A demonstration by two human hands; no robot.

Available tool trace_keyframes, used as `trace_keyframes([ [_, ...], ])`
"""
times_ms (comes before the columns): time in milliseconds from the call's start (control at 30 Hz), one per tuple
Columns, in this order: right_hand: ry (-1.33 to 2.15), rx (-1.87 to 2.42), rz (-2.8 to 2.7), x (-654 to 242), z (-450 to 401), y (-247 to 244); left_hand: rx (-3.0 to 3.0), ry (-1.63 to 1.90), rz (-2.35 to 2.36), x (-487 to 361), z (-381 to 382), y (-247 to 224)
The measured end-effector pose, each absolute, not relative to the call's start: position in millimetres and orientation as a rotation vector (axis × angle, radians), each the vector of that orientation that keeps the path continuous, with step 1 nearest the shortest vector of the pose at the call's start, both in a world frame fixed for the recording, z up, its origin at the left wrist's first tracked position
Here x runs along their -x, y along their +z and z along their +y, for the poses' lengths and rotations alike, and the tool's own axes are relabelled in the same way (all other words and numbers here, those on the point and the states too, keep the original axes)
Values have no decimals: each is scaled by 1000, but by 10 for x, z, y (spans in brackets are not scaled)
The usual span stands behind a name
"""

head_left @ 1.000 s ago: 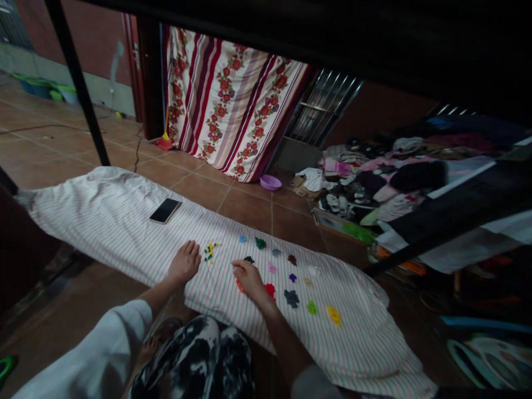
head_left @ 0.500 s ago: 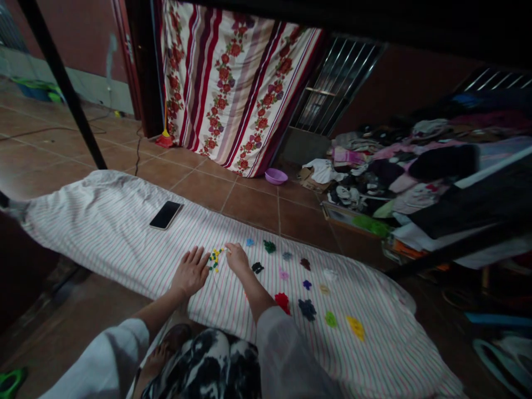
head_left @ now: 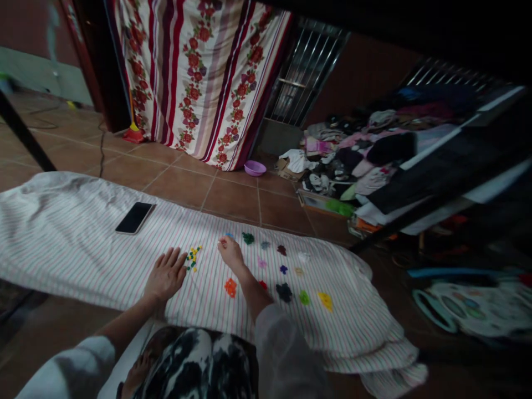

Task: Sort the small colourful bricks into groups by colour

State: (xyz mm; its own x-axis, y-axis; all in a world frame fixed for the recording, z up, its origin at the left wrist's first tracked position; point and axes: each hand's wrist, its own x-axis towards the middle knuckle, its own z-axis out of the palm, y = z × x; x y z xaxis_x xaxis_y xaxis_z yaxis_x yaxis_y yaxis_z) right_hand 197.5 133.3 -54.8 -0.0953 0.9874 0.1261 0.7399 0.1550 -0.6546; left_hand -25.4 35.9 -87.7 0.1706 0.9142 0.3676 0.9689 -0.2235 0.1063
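Note:
My left hand lies flat on the striped cloth, fingers spread, its fingertips at the edge of a mixed group of small green and yellow pieces. My right hand is closed in a pinch a little above the cloth, right of that group. A pale speck shows at its fingertips, too small to name. Just behind it is a partly hidden light blue pile. Nearby are a dark green pile, a pink pile and an orange pile. My right forearm partly covers a red pile.
Farther right sit grey-blue, brown, white, purple, dark, lime green and yellow piles. A phone lies on the left. Beyond are a purple basin and heaped clothes.
My right hand has moved right, away from the green and yellow pieces, still pinched. My left hand stays beside them. The view has turned right, and the orange pile is now uncovered.

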Motion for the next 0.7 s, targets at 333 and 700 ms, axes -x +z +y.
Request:
trace_keyframes([
  [333,412,1713,-1509,-3468,1293,-486,2288,-394,-1840,247,347,-819],
  [700,146,2069,-1115,-4807,1179,-645,2290,-334,-1829,274,367,-854],
])
